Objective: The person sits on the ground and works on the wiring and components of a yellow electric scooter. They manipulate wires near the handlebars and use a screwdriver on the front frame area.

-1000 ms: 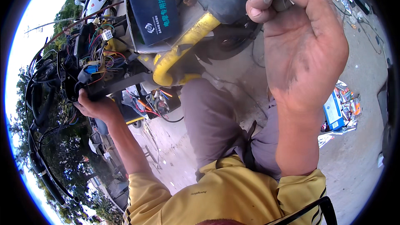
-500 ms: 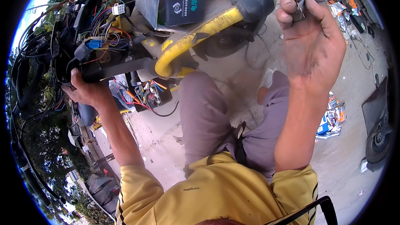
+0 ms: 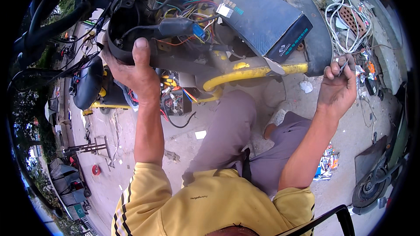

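My left hand (image 3: 135,72) wraps round the rim of a black plastic scooter body panel (image 3: 175,63), thumb on top and fingers hidden behind it. Beside that hand, a bundle of coloured wires (image 3: 197,11) and a blue connector (image 3: 199,31) fill the opened scooter body. Off to the right, my right hand (image 3: 337,89) pinches a thin grey strip (image 3: 344,66), too small to name. It is raised near the right end of the yellow scooter frame tube (image 3: 258,72), apart from it.
A dark blue cardboard box (image 3: 267,19) rests on the scooter. White cord (image 3: 350,30) and a perforated brick (image 3: 352,19) lie at the far right. Below the tube sits an open part with wires (image 3: 177,102). A wheel (image 3: 369,190) stands at lower right, near scattered wrappers (image 3: 326,164).
The view has shifted, so the scooter and box appear farther right and more of the box shows. My right hand is lower in view, still pinching the strip; my left stays on the panel.
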### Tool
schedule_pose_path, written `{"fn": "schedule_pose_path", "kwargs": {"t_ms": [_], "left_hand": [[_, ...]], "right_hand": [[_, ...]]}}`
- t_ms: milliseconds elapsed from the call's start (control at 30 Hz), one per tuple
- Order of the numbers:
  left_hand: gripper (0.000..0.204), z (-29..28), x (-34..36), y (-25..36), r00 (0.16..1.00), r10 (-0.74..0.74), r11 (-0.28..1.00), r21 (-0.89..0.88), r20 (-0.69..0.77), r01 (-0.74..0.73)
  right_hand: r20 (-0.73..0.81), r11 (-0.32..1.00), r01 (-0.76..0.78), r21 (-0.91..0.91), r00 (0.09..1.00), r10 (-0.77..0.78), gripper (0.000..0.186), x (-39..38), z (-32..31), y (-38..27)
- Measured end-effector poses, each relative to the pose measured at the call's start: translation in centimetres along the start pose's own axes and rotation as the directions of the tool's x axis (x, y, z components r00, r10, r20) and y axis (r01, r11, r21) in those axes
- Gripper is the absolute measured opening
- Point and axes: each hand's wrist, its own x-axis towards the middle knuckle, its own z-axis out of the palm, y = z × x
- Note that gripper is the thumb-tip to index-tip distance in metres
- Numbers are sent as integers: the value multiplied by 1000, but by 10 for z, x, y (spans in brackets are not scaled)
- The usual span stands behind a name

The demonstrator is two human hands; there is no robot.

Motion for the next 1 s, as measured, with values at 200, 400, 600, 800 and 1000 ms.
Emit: {"fn": "schedule_pose_path", "kwargs": {"t_ms": [200, 400, 600, 800, 1000], "left_hand": [[94, 1, -3, 2, 998, -32, 999, -19, 46, 33], [96, 2, 1, -4, 999, 48, 998, 28, 15, -48], [100, 4, 0, -4, 997, 77, 996, 37, -28, -76], [103, 3, -2, -4, 999, 33, 997, 65, -3, -33], [107, 7, -4, -10, 997, 46, 997, 63, -66, -42]], "right_hand": [[-125, 936, 219, -274, 957, -261, 32, -2, 22, 9], [134, 765, 489, -418, 866, -481, 21, -18, 49, 28], [501, 434, 793, -427, 607, -616, 15, -43, 89, 50], [731, 411, 795, -446, 588, -345, 32, -81, 117, 65], [770, 451, 665, -596, 632, 86, 46, -84, 141, 106]]}}
